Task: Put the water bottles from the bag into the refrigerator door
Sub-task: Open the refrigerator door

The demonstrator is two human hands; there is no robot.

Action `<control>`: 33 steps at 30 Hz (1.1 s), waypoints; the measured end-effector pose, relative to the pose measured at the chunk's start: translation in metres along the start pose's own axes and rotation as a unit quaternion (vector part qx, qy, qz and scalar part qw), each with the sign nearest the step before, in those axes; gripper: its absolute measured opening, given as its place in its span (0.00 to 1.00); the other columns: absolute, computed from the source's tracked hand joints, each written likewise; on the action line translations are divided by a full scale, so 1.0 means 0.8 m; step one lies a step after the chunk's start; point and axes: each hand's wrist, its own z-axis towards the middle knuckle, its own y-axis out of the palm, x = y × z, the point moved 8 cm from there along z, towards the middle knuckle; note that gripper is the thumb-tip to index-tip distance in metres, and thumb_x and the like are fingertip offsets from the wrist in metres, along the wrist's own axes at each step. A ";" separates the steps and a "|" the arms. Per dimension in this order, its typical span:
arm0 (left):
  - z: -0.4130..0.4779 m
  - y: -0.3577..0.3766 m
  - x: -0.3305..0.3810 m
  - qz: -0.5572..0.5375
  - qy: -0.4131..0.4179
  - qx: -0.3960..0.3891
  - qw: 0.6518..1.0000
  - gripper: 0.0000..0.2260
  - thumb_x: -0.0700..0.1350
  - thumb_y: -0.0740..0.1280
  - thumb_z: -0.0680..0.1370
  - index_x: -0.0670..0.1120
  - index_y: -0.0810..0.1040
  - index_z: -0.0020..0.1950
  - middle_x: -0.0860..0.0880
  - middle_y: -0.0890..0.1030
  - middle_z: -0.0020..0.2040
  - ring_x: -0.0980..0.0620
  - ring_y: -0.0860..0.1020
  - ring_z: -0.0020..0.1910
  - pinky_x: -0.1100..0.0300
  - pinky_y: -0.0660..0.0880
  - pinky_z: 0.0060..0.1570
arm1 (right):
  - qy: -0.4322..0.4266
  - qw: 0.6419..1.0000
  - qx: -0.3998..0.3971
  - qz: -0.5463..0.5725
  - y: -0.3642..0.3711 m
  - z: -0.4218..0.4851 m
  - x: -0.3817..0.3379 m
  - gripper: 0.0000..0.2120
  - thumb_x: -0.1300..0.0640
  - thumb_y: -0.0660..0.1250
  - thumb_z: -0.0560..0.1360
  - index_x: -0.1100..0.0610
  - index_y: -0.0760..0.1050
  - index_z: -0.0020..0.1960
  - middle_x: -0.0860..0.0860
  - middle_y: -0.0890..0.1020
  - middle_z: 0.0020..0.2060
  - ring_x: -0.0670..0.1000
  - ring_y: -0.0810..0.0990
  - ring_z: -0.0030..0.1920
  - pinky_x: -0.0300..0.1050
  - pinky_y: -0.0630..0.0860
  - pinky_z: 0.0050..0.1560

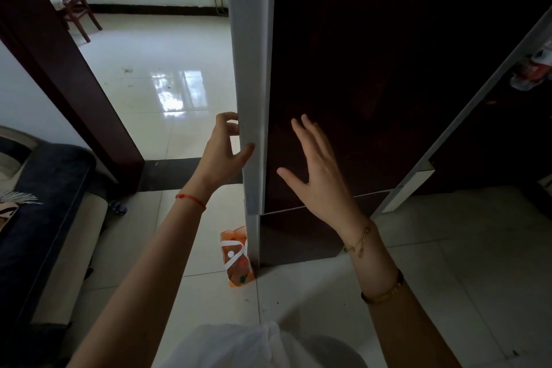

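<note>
Orange bag (pixel 237 257), contents unclear | left hand (pixel 222 155) fingers grip refrigerator door (pixel 358 84) edge | right hand (pixel 319 176) fingers spread, empty

No text, number or brand is legible. Orange bag (pixel 237 273) on the floor: white curved bands and a white dot, not readable as letters. Bottle (pixel 531 73) at far right edge: red-and-white label, too blurred to read.

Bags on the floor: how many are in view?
1. The orange patterned bag stands on the tiled floor against the bottom corner of the dark refrigerator, below the left hand. The white material at the bottom edge may be clothing or another bag; unclear.
</note>
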 end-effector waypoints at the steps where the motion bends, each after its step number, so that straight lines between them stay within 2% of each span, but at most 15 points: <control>1: -0.007 -0.001 0.002 0.003 -0.001 0.000 1.000 0.22 0.42 0.69 0.76 0.41 0.65 0.66 0.45 0.78 0.60 0.51 0.78 0.59 0.78 0.70 0.50 | -0.006 1.000 0.012 0.000 -0.003 -0.001 -0.003 0.37 0.49 0.66 0.77 0.50 0.49 0.79 0.47 0.48 0.79 0.49 0.45 0.79 0.56 0.55 0.77; 3: -0.018 -0.005 0.008 0.003 0.004 0.012 1.000 0.19 0.43 0.69 0.76 0.41 0.68 0.63 0.45 0.77 0.62 0.51 0.77 0.59 0.80 0.70 0.49 | -0.018 0.999 0.042 0.009 -0.011 -0.005 -0.012 0.36 0.50 0.66 0.77 0.51 0.50 0.79 0.48 0.48 0.79 0.50 0.46 0.79 0.52 0.55 0.77; 6: -0.035 -0.016 0.021 -0.001 0.026 0.046 0.999 0.16 0.45 0.70 0.76 0.43 0.73 0.61 0.45 0.76 0.63 0.50 0.77 0.60 0.62 0.75 0.59 | -0.034 0.995 0.089 0.029 -0.029 -0.013 -0.027 0.34 0.52 0.65 0.78 0.52 0.52 0.78 0.50 0.49 0.79 0.50 0.47 0.79 0.50 0.56 0.77; 7: -0.040 -0.019 0.026 -0.008 0.032 0.053 0.998 0.16 0.45 0.70 0.76 0.44 0.73 0.61 0.46 0.76 0.63 0.51 0.77 0.60 0.59 0.76 0.60 | -0.039 0.993 0.104 0.030 -0.034 -0.017 -0.031 0.33 0.53 0.64 0.79 0.53 0.53 0.78 0.51 0.50 0.79 0.51 0.48 0.79 0.51 0.57 0.77; 13: -0.074 -0.031 0.064 -0.040 0.081 0.074 0.993 0.12 0.43 0.70 0.76 0.44 0.76 0.58 0.49 0.81 0.56 0.52 0.80 0.56 0.56 0.78 0.60 | -0.066 0.984 0.164 0.028 -0.058 -0.037 -0.051 0.28 0.53 0.62 0.80 0.56 0.58 0.77 0.54 0.53 0.78 0.53 0.51 0.78 0.54 0.59 0.76; 16: -0.085 -0.031 0.073 -0.034 0.084 0.066 0.994 0.11 0.43 0.70 0.76 0.44 0.77 0.57 0.50 0.82 0.54 0.53 0.80 0.55 0.56 0.78 0.60 | -0.072 0.981 0.180 0.018 -0.064 -0.047 -0.058 0.27 0.52 0.61 0.80 0.56 0.59 0.76 0.55 0.54 0.78 0.54 0.52 0.78 0.52 0.57 0.77; 20: -0.097 -0.028 0.082 -0.022 0.097 0.043 0.994 0.09 0.44 0.70 0.76 0.45 0.78 0.55 0.53 0.81 0.52 0.55 0.80 0.53 0.59 0.77 0.59 | -0.071 0.978 0.197 0.009 -0.067 -0.060 -0.065 0.28 0.52 0.62 0.79 0.56 0.60 0.76 0.55 0.56 0.77 0.54 0.54 0.78 0.54 0.59 0.76; 26: -0.116 -0.022 0.110 -0.035 0.150 -0.024 0.988 0.05 0.42 0.70 0.75 0.44 0.81 0.50 0.51 0.83 0.48 0.55 0.81 0.49 0.63 0.77 0.57 | -0.062 0.968 0.245 0.012 -0.078 -0.086 -0.072 0.32 0.50 0.67 0.77 0.59 0.60 0.75 0.57 0.58 0.76 0.54 0.56 0.77 0.52 0.60 0.76; 31: -0.133 -0.011 0.136 -0.030 0.204 -0.067 0.976 0.03 0.41 0.70 0.76 0.48 0.82 0.48 0.60 0.82 0.45 0.61 0.81 0.48 0.72 0.75 0.52 | -0.048 0.952 0.300 0.021 -0.096 -0.121 -0.073 0.36 0.49 0.72 0.73 0.61 0.61 0.73 0.60 0.61 0.74 0.56 0.59 0.76 0.47 0.60 0.76; 33: -0.142 -0.007 0.153 -0.019 0.243 -0.060 0.968 0.05 0.42 0.70 0.75 0.50 0.81 0.49 0.62 0.80 0.45 0.67 0.79 0.47 0.74 0.72 0.52 | -0.046 0.947 0.317 0.013 -0.104 -0.134 -0.074 0.37 0.49 0.73 0.72 0.61 0.61 0.73 0.61 0.62 0.74 0.57 0.60 0.75 0.50 0.62 0.75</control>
